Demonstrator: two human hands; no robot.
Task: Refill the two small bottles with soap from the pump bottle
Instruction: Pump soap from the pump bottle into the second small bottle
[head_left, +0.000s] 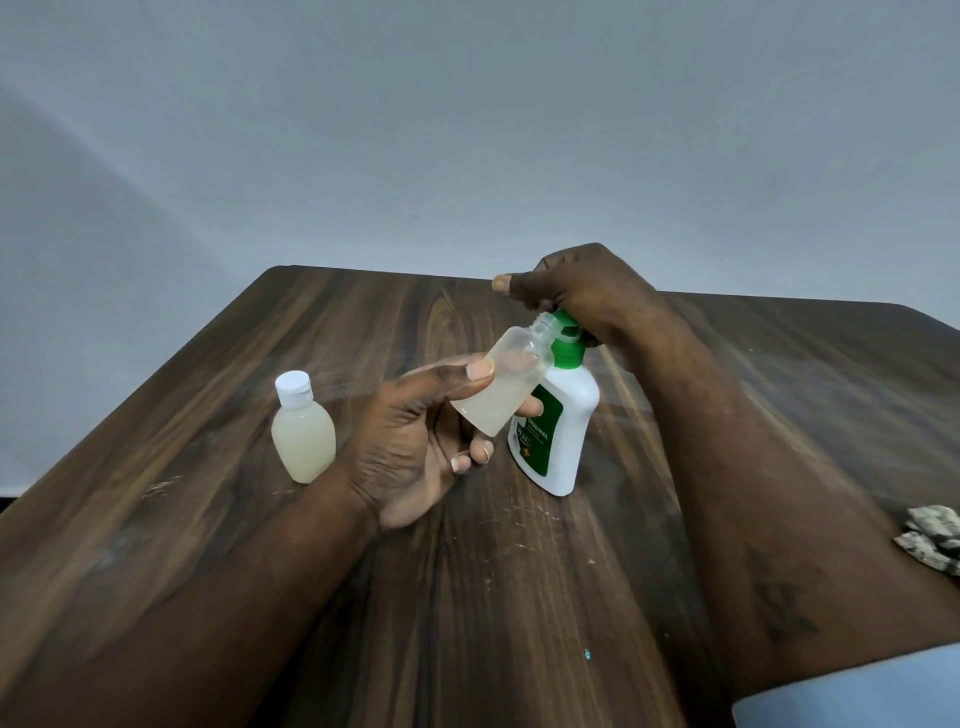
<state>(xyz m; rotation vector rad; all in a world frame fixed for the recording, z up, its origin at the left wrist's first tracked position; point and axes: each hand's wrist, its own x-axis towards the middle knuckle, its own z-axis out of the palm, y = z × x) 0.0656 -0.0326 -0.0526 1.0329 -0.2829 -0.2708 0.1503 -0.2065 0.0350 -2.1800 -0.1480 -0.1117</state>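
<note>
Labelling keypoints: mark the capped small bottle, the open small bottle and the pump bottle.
capped small bottle (304, 441), head view, on its soap-filled body.
open small bottle (513, 383), head view, mid-body, below the neck.
pump bottle (576, 415), head view, white body right of the label.

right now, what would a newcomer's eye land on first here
At the centre, the left hand holds an uncapped small bottle tilted, its mouth up against the green pump of the white pump bottle, whose top the right hand grips from above. To the left, a capped small bottle of pale liquid stands upright on the dark wooden table.
</note>
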